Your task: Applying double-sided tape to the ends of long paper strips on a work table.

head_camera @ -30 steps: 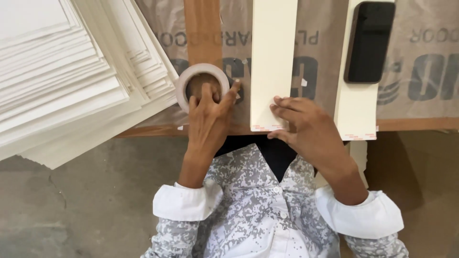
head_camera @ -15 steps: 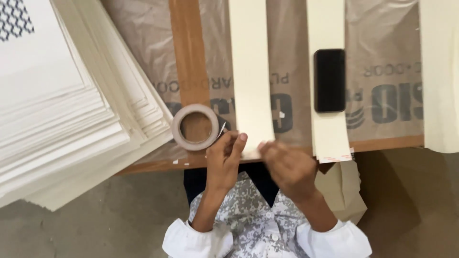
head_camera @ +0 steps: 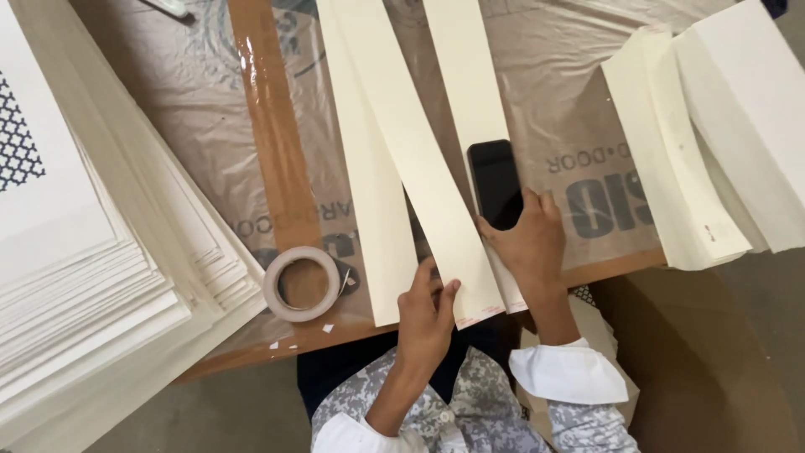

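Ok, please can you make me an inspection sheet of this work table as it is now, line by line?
Surface: table covered with printed plastic sheet; a brown tape band runs along it.
Job's things: three long cream strips; left hand grips the near end of the middle strip; right hand presses on the right strip.
Clutter: tape roll near the front edge, black phone lying on the right strip, small paper scraps.
Grippers: both hands bare, white cuffs.
Cables: nothing seen.
Surroundings: big stack of white sheets at left, cream folded pieces at right, grey floor below.
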